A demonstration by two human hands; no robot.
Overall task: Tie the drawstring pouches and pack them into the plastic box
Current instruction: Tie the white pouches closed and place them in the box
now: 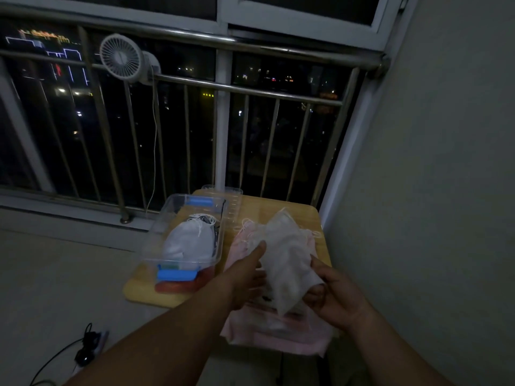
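Head view showed the white pouch (287, 260) lying lengthwise away from the person over the table (278, 207), right hand (331, 296) pinching its near end, left hand (248, 277) thumb-and-fingers on its left edge, nearer the plastic box (156, 235) to the left.

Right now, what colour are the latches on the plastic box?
Blue; the near latch shows best in the head view.

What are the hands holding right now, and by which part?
Both hands hold one pale drawstring pouch. The left hand grips its left edge, thumb on top; the right hand pinches its lower right corner.
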